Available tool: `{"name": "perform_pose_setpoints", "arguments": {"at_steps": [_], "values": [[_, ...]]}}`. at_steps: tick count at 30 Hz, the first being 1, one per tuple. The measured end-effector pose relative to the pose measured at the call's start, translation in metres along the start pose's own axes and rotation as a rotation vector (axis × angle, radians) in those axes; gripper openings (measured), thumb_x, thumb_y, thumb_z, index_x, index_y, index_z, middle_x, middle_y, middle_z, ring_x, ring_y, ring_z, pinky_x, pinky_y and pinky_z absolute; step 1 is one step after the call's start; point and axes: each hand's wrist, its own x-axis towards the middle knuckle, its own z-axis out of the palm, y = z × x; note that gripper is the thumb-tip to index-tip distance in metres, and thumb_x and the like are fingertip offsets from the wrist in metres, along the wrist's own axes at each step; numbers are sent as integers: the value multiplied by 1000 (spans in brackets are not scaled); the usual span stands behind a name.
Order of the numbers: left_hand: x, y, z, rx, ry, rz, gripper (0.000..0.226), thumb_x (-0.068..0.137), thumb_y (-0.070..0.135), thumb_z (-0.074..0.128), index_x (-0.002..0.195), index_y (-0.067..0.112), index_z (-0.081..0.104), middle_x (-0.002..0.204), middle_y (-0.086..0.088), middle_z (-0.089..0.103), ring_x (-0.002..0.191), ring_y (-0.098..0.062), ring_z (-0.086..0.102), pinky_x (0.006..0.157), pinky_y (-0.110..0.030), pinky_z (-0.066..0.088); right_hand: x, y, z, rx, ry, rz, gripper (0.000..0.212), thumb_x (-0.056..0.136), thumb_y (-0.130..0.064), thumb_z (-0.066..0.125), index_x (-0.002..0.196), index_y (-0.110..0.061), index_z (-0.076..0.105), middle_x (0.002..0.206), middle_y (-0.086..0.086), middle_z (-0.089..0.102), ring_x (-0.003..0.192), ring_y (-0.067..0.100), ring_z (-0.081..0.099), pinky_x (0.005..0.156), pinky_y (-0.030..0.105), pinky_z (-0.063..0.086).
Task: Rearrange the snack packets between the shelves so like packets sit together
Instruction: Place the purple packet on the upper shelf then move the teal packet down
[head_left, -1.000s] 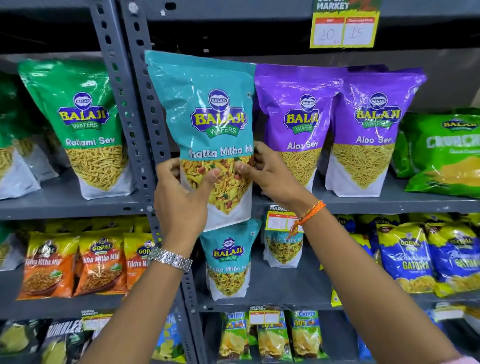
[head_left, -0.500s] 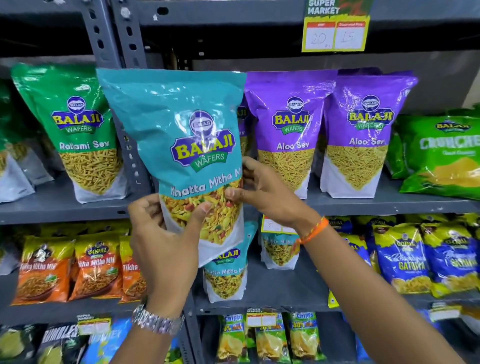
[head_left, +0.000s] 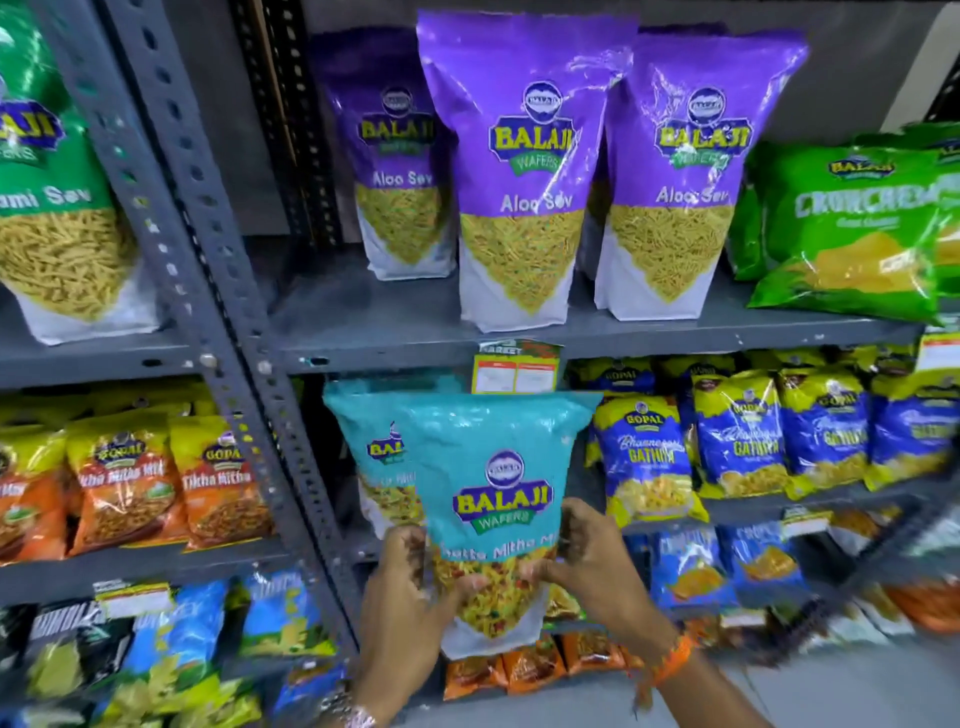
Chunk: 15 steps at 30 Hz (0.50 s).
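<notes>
Both hands on teal packet (head_left: 493, 499), held upright in front of middle shelf (head_left: 753, 506), just right of grey upright post (head_left: 218, 291). Left hand (head_left: 410, 608) grasping lower left edge, fingers (head_left: 415, 551) wrapped over front; right hand (head_left: 597, 561) grasping lower right edge, fingers curled onto side by the printed name. Packet bottom w/ clear window of mixed snack hangs below shelf lip, overlapping orange packs (head_left: 519, 667) on the level underneath. Second teal packet (head_left: 374, 457) directly behind & slightly left, standing on middle shelf, same brand, partly covered. Blue-yellow packets (head_left: 644, 467) just right of teal pair, in a row to the right. Price tag (head_left: 514, 374) on shelf edge above teal top. Upper shelf (head_left: 363, 332): three purple packets (head_left: 524, 182) upright, one set back at left, bare spot at left front; green chip bag (head_left: 852, 228) leaning at far right. Left bay: green packet (head_left: 57, 208) up top, orange-yellow packs (head_left: 124, 483) mid level. Orange thread on right wrist, watch on left. Lower edges blurred.
</notes>
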Motion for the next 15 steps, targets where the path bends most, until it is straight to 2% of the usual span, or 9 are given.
{"name": "perform_pose_setpoints", "arguments": {"at_steps": [3, 4, 6, 9, 12, 15], "values": [[6, -24, 29, 82, -58, -50, 62, 59, 57, 83, 106, 28, 53, 92, 24, 75, 83, -3, 73, 68, -28, 55, -1, 48, -14, -77, 63, 101, 55, 58, 13, 86, 103, -13, 67, 98, -3, 81, 99, 18, 76, 81, 31, 63], [11, -31, 38, 96, -64, -61, 62, 58, 57, 82, 103, 25, 54, 89, 23, 75, 83, -2, 72, 66, -29, 54, 1, 61, -18, -92, 85, 120, 55, 59, 14, 85, 102, -14, 67, 96, -4, 81, 101, 20, 75, 81, 31, 63], [24, -43, 57, 99, -74, -89, 62, 57, 60, 80, 102, 25, 55, 92, 15, 74, 89, -9, 73, 74, -38, 57, 8, 76, -26, -123, 120, 147, 54, 62, 13, 85, 100, -20, 68, 94, -10, 81, 103, 19, 74, 80, 28, 62], [50, -55, 80, 71, -90, -115, 56, 62, 54, 85, 102, 31, 53, 99, 10, 73, 96, -17, 72, 81, -48, 57, 28, 88, -39, -158, 143, 132, 46, 68, 5, 84, 99, -26, 71, 101, -6, 80, 104, 21, 74, 83, 40, 63], [77, -48, 95, 84, -101, -92, 57, 72, 42, 87, 114, 22, 54, 106, 3, 72, 101, -21, 70, 84, -48, 57, 59, 91, -51, -169, 146, 132, 42, 69, 4, 84, 99, -23, 70, 107, 7, 77, 108, 30, 72, 86, 51, 61], [105, -39, 106, 87, -81, -75, 63, 75, 34, 87, 123, 12, 52, 114, -2, 70, 102, -21, 67, 86, -48, 57, 93, 87, -59, -184, 149, 150, 45, 68, 10, 83, 103, -14, 68, 107, 11, 75, 110, 33, 70, 91, 53, 59]]}}
